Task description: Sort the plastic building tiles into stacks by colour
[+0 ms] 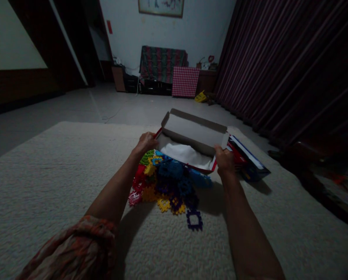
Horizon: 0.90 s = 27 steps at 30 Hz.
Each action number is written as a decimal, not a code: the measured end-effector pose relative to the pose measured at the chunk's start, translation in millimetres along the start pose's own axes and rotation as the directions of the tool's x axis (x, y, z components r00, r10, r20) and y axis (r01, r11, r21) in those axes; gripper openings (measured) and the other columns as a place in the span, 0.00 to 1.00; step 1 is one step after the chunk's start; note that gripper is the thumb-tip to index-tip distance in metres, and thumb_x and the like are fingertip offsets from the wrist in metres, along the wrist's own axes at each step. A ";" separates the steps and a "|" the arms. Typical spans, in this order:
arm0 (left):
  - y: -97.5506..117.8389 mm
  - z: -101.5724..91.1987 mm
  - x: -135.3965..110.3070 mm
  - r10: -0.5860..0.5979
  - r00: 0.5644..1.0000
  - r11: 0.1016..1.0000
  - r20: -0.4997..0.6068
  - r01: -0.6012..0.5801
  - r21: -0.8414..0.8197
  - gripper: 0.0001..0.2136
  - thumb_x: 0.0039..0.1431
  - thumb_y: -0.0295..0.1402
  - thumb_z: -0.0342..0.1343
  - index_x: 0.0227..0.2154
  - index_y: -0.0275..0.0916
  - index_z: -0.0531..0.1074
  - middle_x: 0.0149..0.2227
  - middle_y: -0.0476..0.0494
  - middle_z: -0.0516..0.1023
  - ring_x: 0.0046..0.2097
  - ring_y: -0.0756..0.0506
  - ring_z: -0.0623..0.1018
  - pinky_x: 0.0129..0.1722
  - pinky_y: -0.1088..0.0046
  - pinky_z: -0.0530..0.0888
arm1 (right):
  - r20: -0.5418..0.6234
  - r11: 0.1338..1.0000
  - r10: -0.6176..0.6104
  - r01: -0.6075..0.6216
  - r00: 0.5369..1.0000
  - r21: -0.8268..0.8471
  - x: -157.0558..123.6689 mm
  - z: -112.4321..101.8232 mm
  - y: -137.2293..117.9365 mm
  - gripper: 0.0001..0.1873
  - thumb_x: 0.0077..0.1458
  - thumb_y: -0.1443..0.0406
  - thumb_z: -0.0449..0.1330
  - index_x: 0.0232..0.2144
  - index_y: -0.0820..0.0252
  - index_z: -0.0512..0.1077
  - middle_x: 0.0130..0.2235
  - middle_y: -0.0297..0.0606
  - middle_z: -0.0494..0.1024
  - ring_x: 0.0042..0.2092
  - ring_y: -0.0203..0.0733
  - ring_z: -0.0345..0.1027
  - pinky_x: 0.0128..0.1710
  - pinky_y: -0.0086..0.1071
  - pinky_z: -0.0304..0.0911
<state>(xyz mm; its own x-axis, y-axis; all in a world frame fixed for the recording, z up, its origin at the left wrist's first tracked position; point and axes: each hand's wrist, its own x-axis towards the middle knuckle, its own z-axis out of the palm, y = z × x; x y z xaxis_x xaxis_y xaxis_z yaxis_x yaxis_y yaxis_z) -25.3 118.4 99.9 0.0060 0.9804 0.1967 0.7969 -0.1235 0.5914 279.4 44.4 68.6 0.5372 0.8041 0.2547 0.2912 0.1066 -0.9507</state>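
Note:
An open cardboard box (191,132) is held tilted above the carpet, its lid flap standing up and a white inside showing. My left hand (146,142) grips the box's left end, fingers closed round it. At the box's right end my right hand (224,160) is closed on the edge. Below and in front of the box lies a pile of coloured plastic interlocking pieces (168,182), blue, yellow, red, green and purple, spilled on the carpet. One purple square piece (194,219) lies apart, nearest to me.
A pale textured carpet (45,186) covers the floor around me. A flat box lid or booklet (250,161) lies right of the box. Dark curtains (279,70) hang on the right. A covered cabinet (162,64) and a checked panel (185,81) stand at the far wall.

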 end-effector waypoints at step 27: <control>38.0 1.3 -46.5 0.086 0.890 0.995 0.449 -0.053 -0.087 0.11 0.54 0.37 0.59 0.22 0.37 0.77 0.12 0.49 0.69 0.15 0.50 0.69 0.20 0.75 0.65 | 0.472 0.584 -0.572 0.737 0.671 -0.342 -102.6 -88.7 -62.7 0.17 0.52 0.64 0.63 0.46 0.59 0.77 0.51 0.49 0.77 0.53 0.55 0.70 0.54 0.51 0.64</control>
<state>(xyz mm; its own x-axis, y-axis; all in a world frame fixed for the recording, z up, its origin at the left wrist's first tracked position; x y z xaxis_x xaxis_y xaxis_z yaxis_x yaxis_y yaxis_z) 5.4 68.3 112.2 0.3449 0.9303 -0.1248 0.7399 -0.1877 0.6460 276.2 -96.7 117.8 -0.1791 0.7549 0.6310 0.8361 0.4548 -0.3068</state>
